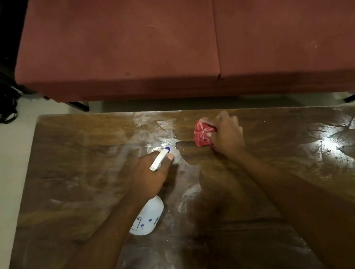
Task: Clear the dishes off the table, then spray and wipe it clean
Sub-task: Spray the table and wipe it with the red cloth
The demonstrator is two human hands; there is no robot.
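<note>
1. The left hand is gripping the spray bottle, nozzle aimed at the wooden table.
2. The right hand is clutching the bunched red cloth near the far edge; it should be chasing wet patches with overlapping strokes.

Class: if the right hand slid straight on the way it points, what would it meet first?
Probably nothing solid: the right hand, gripping a crumpled red patterned cloth, points across a wet shiny patch toward the brown wooden table's far edge; the maroon fabric sofa lies beyond, depth unclear.
</note>
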